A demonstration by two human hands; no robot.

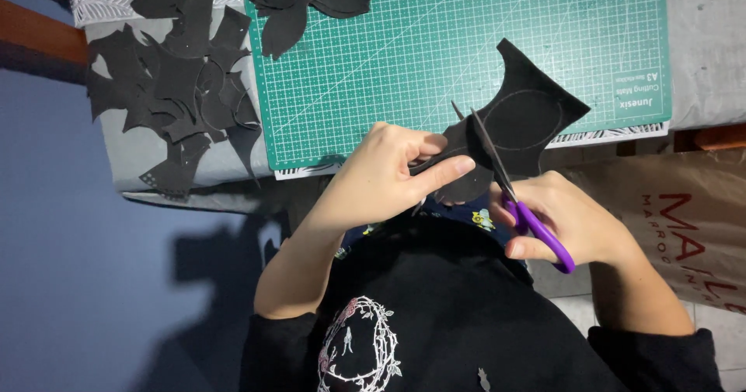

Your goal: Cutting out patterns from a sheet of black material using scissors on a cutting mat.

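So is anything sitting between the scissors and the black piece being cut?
Nothing visible does. The purple-handled scissors in the right hand already have their blades on the black sheet, which the left hand pinches at its near edge.

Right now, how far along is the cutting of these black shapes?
Done: cut petal shapes lie on the green mat, scraps beside it. In hand: left hand holds a black sheet while right hand scissors along a drawn outline. Left: the rest of that outline.

Black felt piece (522, 120) between open purple-handled scissors (509, 194)
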